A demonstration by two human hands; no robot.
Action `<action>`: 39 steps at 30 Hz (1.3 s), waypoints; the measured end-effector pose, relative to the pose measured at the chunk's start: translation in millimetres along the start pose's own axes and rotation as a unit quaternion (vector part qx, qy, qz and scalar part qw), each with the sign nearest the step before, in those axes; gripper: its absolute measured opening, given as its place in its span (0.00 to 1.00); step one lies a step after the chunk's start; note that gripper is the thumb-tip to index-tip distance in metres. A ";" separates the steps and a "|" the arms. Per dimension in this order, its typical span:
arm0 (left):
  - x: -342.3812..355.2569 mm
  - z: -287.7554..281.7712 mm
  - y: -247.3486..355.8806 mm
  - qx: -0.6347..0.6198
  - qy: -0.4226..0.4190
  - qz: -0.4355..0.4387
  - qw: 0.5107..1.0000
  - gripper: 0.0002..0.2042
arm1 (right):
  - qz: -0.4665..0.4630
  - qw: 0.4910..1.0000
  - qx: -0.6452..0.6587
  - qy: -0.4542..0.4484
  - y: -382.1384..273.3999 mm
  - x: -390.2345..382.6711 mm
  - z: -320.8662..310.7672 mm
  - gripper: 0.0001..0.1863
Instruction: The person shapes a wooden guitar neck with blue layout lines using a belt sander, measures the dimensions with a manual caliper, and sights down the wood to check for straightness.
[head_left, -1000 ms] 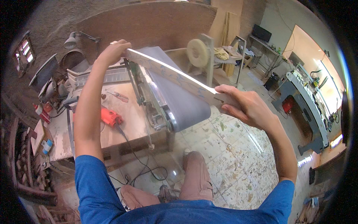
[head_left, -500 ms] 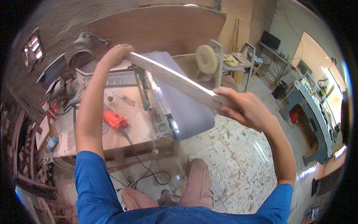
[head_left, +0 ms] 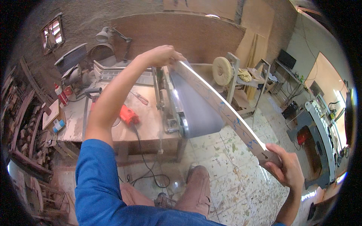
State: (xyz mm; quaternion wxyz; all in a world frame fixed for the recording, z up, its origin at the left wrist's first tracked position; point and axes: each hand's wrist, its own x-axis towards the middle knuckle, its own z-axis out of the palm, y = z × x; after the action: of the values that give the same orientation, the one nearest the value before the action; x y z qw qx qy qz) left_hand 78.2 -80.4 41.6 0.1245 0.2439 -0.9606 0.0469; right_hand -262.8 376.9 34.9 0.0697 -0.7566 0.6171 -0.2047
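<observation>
Between my hands is a long, narrow flat board (head_left: 230,119), with a bright pale edge uppermost and blue leaf-like marks along its face. My left hand (head_left: 166,56) is closed on its far end, above the far part of a belt sander. At the near right end, my right hand (head_left: 285,164) grips it with thumb and fingers, out over the floor. The board slants across the sander's wide grey belt (head_left: 198,116); whether it touches the belt I cannot tell.
Left of the sander, a wooden workbench (head_left: 147,130) carries an orange corded power tool (head_left: 129,115). Its cable (head_left: 145,164) runs down to the floor. A round pale buffing wheel (head_left: 222,71) stands beyond the belt. A large grey machine (head_left: 318,132) is at the right.
The board has slid right and toward me, its right end swinging lower and farther out past the belt. Both hands moved right with it, still holding on. The view has shifted too.
</observation>
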 end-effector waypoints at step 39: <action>-58.2 -4.0 -129.3 0.088 0.043 -0.096 0.991 0.18 | -0.223 0.974 0.028 -0.002 11.9 183.7 54.5 0.25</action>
State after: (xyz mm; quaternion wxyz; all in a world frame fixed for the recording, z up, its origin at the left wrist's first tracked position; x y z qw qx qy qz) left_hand 190.7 -166.5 34.1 0.1481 0.3430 -0.9186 0.1291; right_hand -223.5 189.3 22.3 0.0447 -0.8733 0.4264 -0.2313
